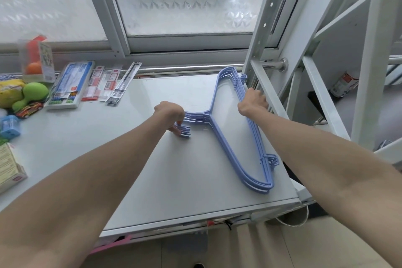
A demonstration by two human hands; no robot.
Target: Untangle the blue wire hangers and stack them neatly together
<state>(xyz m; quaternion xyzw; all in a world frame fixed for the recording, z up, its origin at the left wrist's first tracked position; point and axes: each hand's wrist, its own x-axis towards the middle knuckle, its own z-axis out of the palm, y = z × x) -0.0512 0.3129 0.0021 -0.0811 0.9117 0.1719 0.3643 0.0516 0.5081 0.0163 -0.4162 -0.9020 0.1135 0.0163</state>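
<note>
the blue wire hangers (226,137) lie flat as one nested bundle on the white table (174,180), at its right side, hooks pointing left toward the table's middle. the left hand (171,115) curls closed over the hooks; the right hand (253,101) is closed around the long bottom bars near the table's right edge. the stack looks nearly squared. a hard push on the bars could slide it off that edge, or splay the hooks.

We've got a frosted patterned window (187,0) glowing with daylight behind a pale grey table (152,176) — white metal shelving (326,85) on the right, beige floor (272,248) below.
</note>
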